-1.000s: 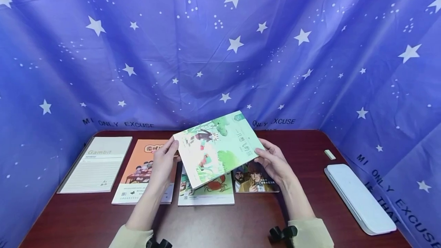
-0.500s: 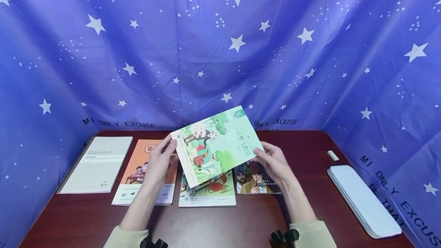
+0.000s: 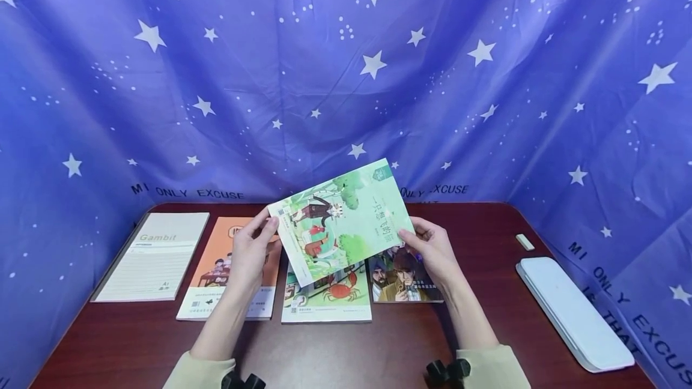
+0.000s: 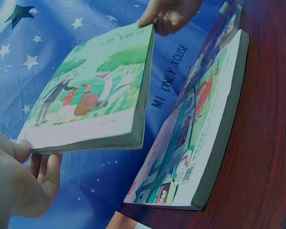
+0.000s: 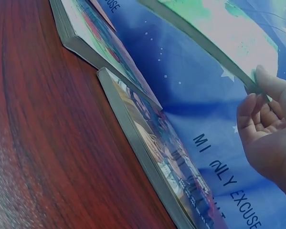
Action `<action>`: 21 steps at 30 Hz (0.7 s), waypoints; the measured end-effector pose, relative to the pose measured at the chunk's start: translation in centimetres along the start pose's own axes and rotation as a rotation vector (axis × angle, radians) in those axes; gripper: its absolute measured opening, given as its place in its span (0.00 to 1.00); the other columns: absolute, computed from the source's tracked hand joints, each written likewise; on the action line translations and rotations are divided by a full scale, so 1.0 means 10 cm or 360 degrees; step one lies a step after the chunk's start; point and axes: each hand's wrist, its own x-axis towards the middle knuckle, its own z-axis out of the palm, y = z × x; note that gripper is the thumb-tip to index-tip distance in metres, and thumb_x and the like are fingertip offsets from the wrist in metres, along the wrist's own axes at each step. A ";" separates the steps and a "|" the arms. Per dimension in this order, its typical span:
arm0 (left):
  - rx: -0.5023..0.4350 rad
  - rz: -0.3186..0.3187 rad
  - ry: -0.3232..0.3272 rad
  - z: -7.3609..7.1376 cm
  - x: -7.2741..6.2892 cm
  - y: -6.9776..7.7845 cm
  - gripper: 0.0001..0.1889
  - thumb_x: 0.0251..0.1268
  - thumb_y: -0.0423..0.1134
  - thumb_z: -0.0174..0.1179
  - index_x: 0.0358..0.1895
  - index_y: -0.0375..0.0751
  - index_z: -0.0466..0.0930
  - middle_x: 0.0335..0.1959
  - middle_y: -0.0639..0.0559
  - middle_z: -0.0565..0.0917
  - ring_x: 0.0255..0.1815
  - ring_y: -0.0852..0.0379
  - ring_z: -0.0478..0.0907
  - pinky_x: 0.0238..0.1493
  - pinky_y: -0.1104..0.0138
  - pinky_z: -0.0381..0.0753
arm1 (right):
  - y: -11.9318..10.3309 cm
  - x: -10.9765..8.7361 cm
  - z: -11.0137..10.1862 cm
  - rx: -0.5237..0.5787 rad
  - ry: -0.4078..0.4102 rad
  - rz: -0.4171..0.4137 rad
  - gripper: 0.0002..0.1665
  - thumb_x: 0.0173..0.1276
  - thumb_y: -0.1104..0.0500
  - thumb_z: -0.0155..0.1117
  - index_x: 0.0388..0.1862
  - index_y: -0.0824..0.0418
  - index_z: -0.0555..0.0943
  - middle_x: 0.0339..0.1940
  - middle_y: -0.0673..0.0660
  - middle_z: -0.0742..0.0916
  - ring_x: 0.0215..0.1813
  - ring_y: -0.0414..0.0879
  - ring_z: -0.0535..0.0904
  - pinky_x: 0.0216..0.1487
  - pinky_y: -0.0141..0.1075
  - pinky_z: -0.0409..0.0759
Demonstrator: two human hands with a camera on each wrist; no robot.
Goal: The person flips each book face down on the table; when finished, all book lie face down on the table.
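Note:
A green picture-covered book (image 3: 340, 221) is held up above the table, turned sideways and tilted, its cover facing me. My left hand (image 3: 254, 251) pinches its left end, thumb on the cover and fingers behind. At the opposite end, my right hand (image 3: 432, 251) grips the edge in the same way. Beneath the raised book lies a book with a red crab on its cover (image 3: 327, 299), partly hidden by it. A dark book with a man in a hat (image 3: 405, 281) lies to the right of that. The left wrist view shows the green book's thick page edge (image 4: 95, 143).
On the left of the table (image 3: 324, 356) lie a cream Gambit notebook (image 3: 151, 263) and an orange-and-white book (image 3: 211, 269), partly behind my left arm. A small white eraser-like block (image 3: 524, 242) and a pale blue case (image 3: 575, 314) lie on the right. A starry blue curtain (image 3: 324, 77) surrounds the table.
Both hands have raised the green book slightly, and its cover has lost the bright glare. Both hands keep their hold. The view has shifted a little.

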 end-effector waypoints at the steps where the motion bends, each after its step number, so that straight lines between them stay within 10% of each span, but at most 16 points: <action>1: -0.0004 0.0011 0.0006 0.00 0.00 0.00 0.25 0.80 0.44 0.55 0.76 0.50 0.70 0.48 0.57 0.77 0.46 0.68 0.79 0.46 0.72 0.87 | -0.01 0.00 0.00 -0.0008 0.0005 -0.0012 0.18 0.71 0.63 0.68 0.58 0.67 0.83 0.37 0.45 0.91 0.29 0.39 0.76 0.28 0.30 0.74; 14: -0.0031 0.0140 0.0003 -0.03 -0.04 0.05 0.24 0.79 0.40 0.56 0.75 0.46 0.71 0.60 0.50 0.81 0.50 0.71 0.84 0.52 0.74 0.87 | -0.09 -0.02 0.05 -0.0010 0.0062 -0.0045 0.20 0.71 0.65 0.68 0.60 0.68 0.80 0.35 0.43 0.92 0.28 0.36 0.82 0.31 0.30 0.85; 21: 0.0093 0.0155 0.0082 -0.02 -0.05 0.07 0.22 0.76 0.46 0.60 0.70 0.54 0.77 0.47 0.56 0.75 0.36 0.65 0.71 0.18 0.75 0.63 | -0.11 -0.03 0.03 -0.0087 0.0086 -0.0071 0.19 0.72 0.63 0.67 0.60 0.67 0.81 0.37 0.41 0.92 0.32 0.36 0.84 0.40 0.33 0.88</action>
